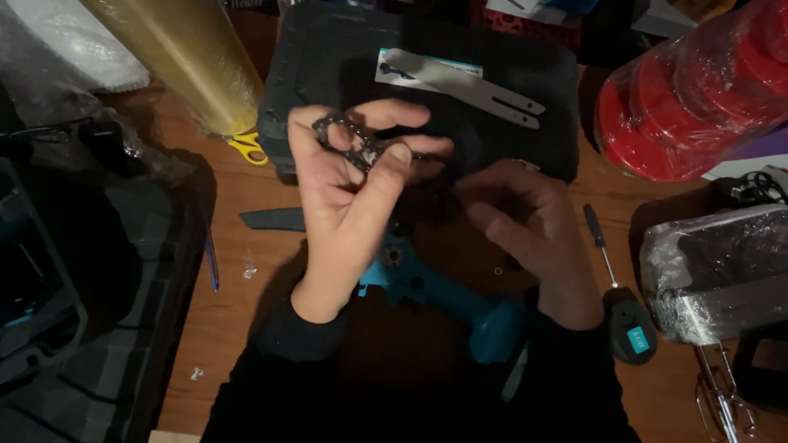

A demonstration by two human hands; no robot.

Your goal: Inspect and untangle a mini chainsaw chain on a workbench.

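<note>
Saw chain [349, 142] pinched between left hand [349, 189] fingers [395, 160].

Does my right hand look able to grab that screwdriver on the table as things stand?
Probably yes: the right hand looks empty, and the screwdriver lies just beside it with nothing between.

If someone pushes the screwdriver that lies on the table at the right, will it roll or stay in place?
The screwdriver has a thin round shaft, so it would probably roll somewhat. Its thick black handle looks heavier, so it may swing around that end. It lies flat on the wooden table, so it cannot tip.
</note>
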